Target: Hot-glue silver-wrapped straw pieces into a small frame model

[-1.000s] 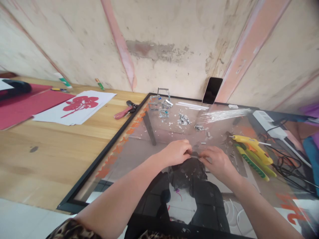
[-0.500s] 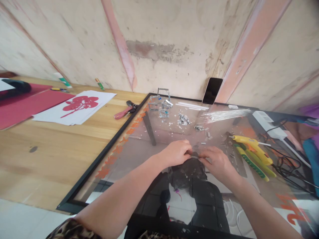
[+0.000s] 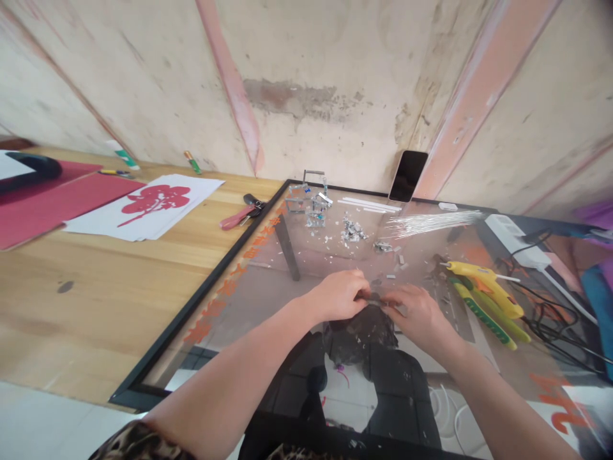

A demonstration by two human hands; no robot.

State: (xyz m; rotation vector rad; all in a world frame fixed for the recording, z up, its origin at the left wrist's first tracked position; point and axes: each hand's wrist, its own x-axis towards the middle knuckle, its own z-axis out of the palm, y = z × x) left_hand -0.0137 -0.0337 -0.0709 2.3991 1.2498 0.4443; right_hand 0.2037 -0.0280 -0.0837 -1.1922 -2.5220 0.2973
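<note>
Fingers on my left hand and right hand are pinched in narrow, tips almost meeting, with one little piece gripped between them (more on that at the bottom).

Biggest thing around is the stained wall, way out past my fingertips. Right under them I've got a glass counter with a black frame, and off to their left a wooden counter with red sheets and some white sheets showing a red flower.

Ahead and a bit right of my fingers, a fan of silvery wires, with a white power strip further right. Nearer on that side: green-handled pliers and a yellow glue gun, right next to each other. Phone leans on the wall beyond my fingers.

Ahead-left there's a small glassy open structure, then keys further left. White sticks and a pile of silvery scraps sit straight ahead.

Smallest: that thin greyish strip, pinched by both hands. Too blurry for detail, sorry.
</note>
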